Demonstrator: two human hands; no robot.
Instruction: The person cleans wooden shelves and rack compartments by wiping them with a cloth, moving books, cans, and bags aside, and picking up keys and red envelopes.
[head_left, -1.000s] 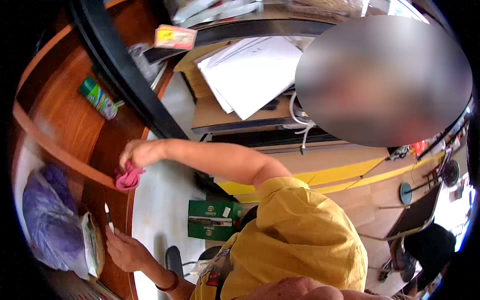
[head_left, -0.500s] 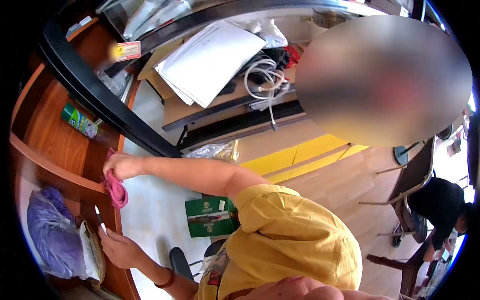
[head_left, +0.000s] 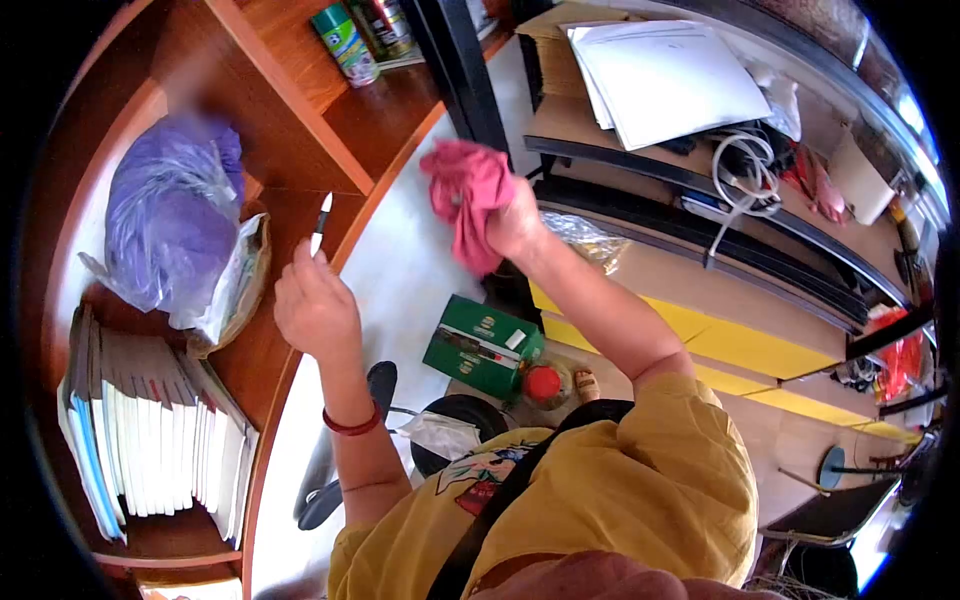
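My left hand (head_left: 318, 305), a red bracelet on its wrist, has its fingers closed on a slim black-and-white pen (head_left: 321, 222). The pen points up, away from my palm, in front of the wooden shelf (head_left: 290, 110). Bunched in my right hand (head_left: 515, 222) is a pink cloth (head_left: 465, 195), held in the air beside the shelf's front edge and hanging loosely. A purple bundle in clear plastic (head_left: 175, 210) lies in the compartment left of my left hand, with a pale bag (head_left: 235, 290) against it.
Books (head_left: 160, 430) stand in the lower left compartment. A green spray can (head_left: 345, 45) is on the upper shelf. Papers (head_left: 665, 80) and a coiled white cable (head_left: 745, 175) lie on the rack at right. A green box (head_left: 482, 345) and a red-lidded jar (head_left: 545, 385) are on the floor.
My right hand has drawn the pink cloth away from the shelf edge. My left hand still holds the pen. The view has swung left, bringing the books and jar into sight.
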